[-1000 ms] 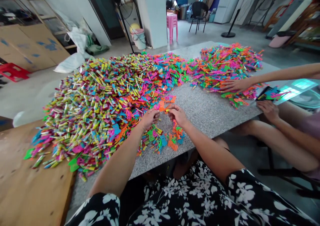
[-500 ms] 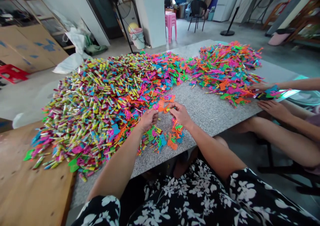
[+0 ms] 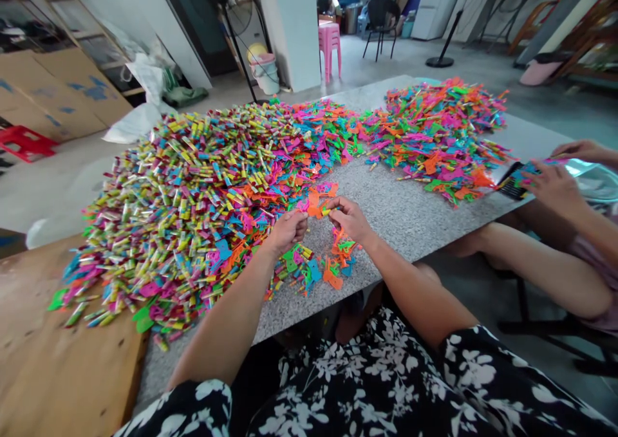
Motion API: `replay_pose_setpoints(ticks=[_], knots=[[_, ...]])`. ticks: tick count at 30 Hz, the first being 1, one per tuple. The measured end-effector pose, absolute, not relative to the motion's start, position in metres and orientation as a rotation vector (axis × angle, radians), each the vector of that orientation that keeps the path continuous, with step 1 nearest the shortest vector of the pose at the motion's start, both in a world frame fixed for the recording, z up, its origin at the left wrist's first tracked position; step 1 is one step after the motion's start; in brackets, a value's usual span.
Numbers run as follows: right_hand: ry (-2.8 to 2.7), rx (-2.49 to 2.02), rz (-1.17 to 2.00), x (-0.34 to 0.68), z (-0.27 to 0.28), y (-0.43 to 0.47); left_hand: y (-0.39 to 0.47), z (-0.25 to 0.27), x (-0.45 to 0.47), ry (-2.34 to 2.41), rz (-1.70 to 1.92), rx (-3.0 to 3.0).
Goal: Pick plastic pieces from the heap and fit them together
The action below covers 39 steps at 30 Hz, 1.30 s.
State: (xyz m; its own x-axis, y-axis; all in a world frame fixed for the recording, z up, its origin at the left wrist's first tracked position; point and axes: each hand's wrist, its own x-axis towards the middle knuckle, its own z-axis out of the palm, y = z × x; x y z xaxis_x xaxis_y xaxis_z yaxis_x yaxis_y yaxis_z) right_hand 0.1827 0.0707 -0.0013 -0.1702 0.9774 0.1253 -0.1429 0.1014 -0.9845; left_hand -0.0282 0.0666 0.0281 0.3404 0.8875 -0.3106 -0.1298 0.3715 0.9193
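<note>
My left hand is closed in a pinch over the near edge of the heap; what its fingers hold is hidden. Opposite it, my right hand pinches a small yellow tube between thumb and fingers. Flat orange plastic pieces show between the two hands; whether they are held or lie on the table I cannot tell. Below my hands lies a small cluster of bright plastic pieces and tubes. A large heap of small wrapped tubes fills the table to the left of my hands.
A second heap of coloured plastic pieces lies on the speckled grey table. At right, a co-worker's hands hold coloured pieces by a black rack-like item. A wooden board adjoins the table at left.
My hands stay almost in place, still close together. The co-worker's hands have moved right, away from the second heap, along with the coloured pieces and black item.
</note>
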Motion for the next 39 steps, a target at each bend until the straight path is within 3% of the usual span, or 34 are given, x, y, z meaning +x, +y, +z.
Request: replay_pose_setpoints(ticks=[12, 23, 31, 33, 36, 39], knots=[[-1.474, -0.939, 1.209, 0.189, -0.002, 0.069, 0.067, 0.026, -0.038, 0.993, 0.683, 1.046], [-1.269, -0.972, 1.467, 0.214, -0.033, 0.070, 0.074, 0.008, -0.026, 0.963, 0.364, 1.150], [-0.448, -1.087, 0.895, 0.270, -0.024, 0.130, 0.129, -0.027, 0.014, 1.820, 0.395, 1.960], [-0.595, -1.197, 1.015, 0.264, -0.022, 0.137, 0.139, -0.036, 0.020, 1.917, 0.333, 1.990], [-1.237, -1.491, 1.138, 0.238, -0.028, 0.135, 0.147, -0.045, 0.018, 1.825, 0.329, 1.978], [-1.946, -1.645, 0.857, 0.205, -0.040, 0.129, 0.148, -0.049, 0.006, 1.691, 0.492, 1.852]])
